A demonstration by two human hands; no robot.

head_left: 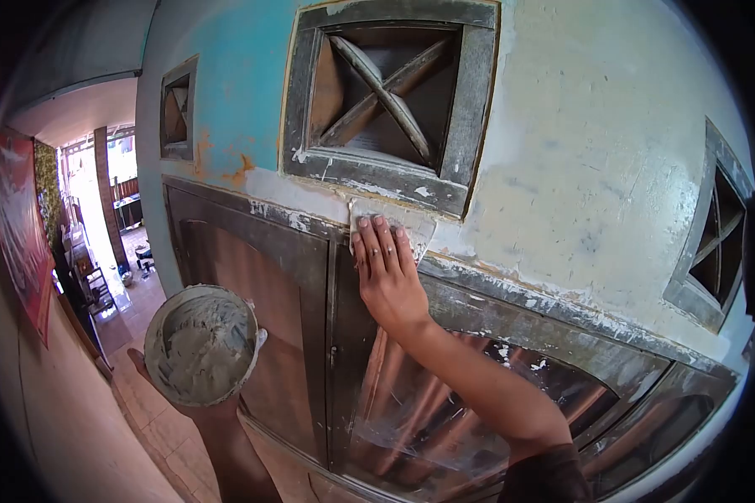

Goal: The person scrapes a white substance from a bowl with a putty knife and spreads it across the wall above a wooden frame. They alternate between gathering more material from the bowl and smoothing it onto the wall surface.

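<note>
My left hand (pixel 214 408) supports a round bowl (pixel 252 335) from below, its fingers mostly hidden behind it. Grey, pasty putty (pixel 205 339) coats the inside of the bowl. With the fingers laid along its face, my right hand (pixel 392 281) presses a flat putty scraper (pixel 419 233) to the wall strip between a wooden vent frame (pixel 377 183) and the top rail of the window frame (pixel 495 289) below. Whitish smears mark the wood around the scraper.
Crossed slats fill the large vent; smaller vents (pixel 176 113) (pixel 713 235) sit to either side. The wall is turquoise (pixel 235 84) at left and cream (pixel 587 126) at right. Brown curtains (pixel 260 293) hang behind the glass. A red banner (pixel 21 226) hangs along the passage at left.
</note>
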